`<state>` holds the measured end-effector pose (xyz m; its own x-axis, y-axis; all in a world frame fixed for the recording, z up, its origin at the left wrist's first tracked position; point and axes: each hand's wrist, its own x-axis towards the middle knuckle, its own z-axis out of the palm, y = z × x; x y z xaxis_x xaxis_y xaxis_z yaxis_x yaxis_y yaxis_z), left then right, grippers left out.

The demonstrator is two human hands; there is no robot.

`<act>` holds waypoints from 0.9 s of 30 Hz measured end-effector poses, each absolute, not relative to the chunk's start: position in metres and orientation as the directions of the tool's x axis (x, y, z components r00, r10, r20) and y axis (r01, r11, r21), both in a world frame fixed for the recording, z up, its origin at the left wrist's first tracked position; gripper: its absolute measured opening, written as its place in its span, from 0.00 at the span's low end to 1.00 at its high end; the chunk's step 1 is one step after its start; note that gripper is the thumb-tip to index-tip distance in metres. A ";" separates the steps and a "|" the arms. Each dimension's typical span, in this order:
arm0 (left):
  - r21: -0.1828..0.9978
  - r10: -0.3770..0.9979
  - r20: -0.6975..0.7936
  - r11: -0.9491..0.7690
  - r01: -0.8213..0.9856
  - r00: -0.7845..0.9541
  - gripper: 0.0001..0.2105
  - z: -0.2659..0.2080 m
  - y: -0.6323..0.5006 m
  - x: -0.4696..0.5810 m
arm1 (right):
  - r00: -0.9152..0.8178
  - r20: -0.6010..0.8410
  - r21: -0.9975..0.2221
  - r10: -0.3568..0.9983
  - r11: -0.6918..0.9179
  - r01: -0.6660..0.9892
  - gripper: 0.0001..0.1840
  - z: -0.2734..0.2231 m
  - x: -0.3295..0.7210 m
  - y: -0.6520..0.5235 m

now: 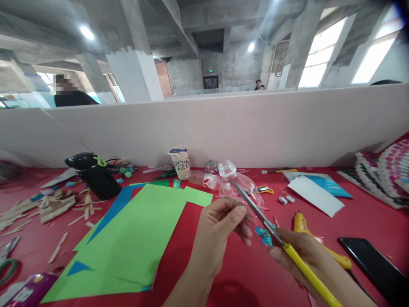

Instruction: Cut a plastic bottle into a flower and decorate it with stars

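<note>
My right hand (308, 256) is closed on a pair of scissors (260, 215) with long metal blades and a yellow handle. The blades point up and to the left, past the fingertips of my left hand (220, 224). That hand is closed, thumb and forefinger pressed together; what they pinch, if anything, I cannot make out. Behind the blades, a pile of small blue-green cut pieces (263, 235) lies on the red tabletop (246, 273). Beyond it, a large clear plastic bottle (246, 187) lies near a smaller clear bottle (203, 179).
Green paper sheets (140, 230) cover the left middle of the table. Wooden sticks (57, 247) and a black flask (99, 181) are farther left. A yellow glue gun (302, 224) and a phone (373, 264) lie right. A white partition (211, 132) closes the back, beside a paper cup (180, 164).
</note>
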<state>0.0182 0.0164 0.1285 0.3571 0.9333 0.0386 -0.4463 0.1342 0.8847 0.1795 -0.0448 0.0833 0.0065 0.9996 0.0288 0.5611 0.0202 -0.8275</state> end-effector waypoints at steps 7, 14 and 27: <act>0.920 0.919 0.055 0.106 -0.378 0.391 0.05 0.128 0.021 0.012 | 0.011 -0.080 -0.861 0.997 -0.074 0.502 0.22 0.088 0.180 -0.046; 0.940 0.917 0.107 0.033 -0.340 0.385 0.03 0.125 0.027 0.008 | -0.086 0.060 -0.836 0.995 0.097 0.539 0.31 0.098 0.179 -0.045; 0.846 0.981 0.150 -0.064 -0.530 0.121 0.02 0.133 0.040 -0.013 | -0.194 0.110 -0.780 0.975 0.206 0.591 0.26 0.077 0.179 -0.044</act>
